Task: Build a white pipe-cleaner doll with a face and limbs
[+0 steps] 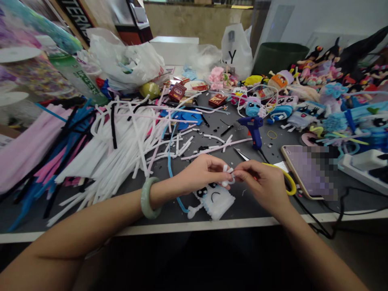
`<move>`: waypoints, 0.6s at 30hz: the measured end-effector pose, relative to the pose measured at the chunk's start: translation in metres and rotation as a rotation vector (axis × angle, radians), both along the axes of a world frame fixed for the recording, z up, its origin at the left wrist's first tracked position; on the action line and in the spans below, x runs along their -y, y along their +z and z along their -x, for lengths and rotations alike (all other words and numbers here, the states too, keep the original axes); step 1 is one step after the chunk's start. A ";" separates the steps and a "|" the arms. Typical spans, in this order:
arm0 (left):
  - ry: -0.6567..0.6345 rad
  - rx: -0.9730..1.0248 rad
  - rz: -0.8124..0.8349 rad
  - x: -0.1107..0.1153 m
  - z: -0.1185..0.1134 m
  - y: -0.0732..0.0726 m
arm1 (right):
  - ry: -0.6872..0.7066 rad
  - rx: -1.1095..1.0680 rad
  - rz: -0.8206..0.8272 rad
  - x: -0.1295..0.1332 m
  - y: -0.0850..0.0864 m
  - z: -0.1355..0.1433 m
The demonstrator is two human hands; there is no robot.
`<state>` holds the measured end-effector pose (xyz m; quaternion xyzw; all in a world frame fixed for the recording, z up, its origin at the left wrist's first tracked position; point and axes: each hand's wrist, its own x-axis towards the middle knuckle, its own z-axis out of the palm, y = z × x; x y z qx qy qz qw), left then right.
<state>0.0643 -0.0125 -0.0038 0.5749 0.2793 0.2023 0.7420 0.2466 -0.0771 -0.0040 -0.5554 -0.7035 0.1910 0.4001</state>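
Note:
My left hand [198,173] and my right hand [262,182] meet above the table's front edge. Both pinch a short white pipe cleaner piece [227,174] that is bent into a small loop between the fingertips. A pale green bangle [147,198] sits on my left wrist. Just below the hands lies a small white fuzzy figure [214,200] with black eyes and a black mouth, flat on the grey table [169,210]. Yellow-handled scissors [283,176] lie partly under my right hand.
A big heap of white, pink and blue pipe cleaners [100,141] covers the left half. A blue glue gun [254,131] stands behind the hands. A phone [309,169] and a power strip [365,167] lie right. Finished fuzzy figures [291,109] and plastic bags [130,60] crowd the back.

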 end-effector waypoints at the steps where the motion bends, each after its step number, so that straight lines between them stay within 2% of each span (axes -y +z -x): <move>1: 0.003 -0.003 -0.002 0.001 0.000 0.000 | -0.008 0.046 -0.040 0.000 0.001 0.001; 4: 0.005 0.007 -0.015 0.003 0.001 -0.001 | -0.010 0.125 -0.112 0.001 0.003 0.002; 12: 0.014 0.040 0.007 0.000 0.002 -0.002 | 0.060 0.117 -0.096 -0.004 0.010 0.005; 18: 0.032 0.060 0.054 0.001 0.003 -0.002 | 0.080 0.189 -0.183 -0.007 0.010 0.005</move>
